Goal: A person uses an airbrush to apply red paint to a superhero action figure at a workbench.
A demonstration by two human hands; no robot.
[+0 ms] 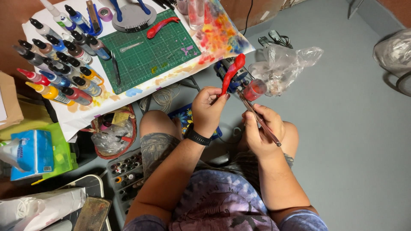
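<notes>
Holding the red clay piece (pixel 231 73) pinched in our left hand (pixel 208 110), we grip the brush (pixel 258 119) in our right hand (pixel 260 128); short, light strokes near the tip look safest.

Long red curved piece (pixel 231 72) upright, thin brush (pixel 260 120) slanted, small red-filled cup (pixel 255 89) beside them.

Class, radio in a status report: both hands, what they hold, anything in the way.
Left hand shut on red curved piece. Right hand shut on thin brush, tip by the small red cup. Crumpled clear plastic bag close behind; nothing between the hands.
</notes>
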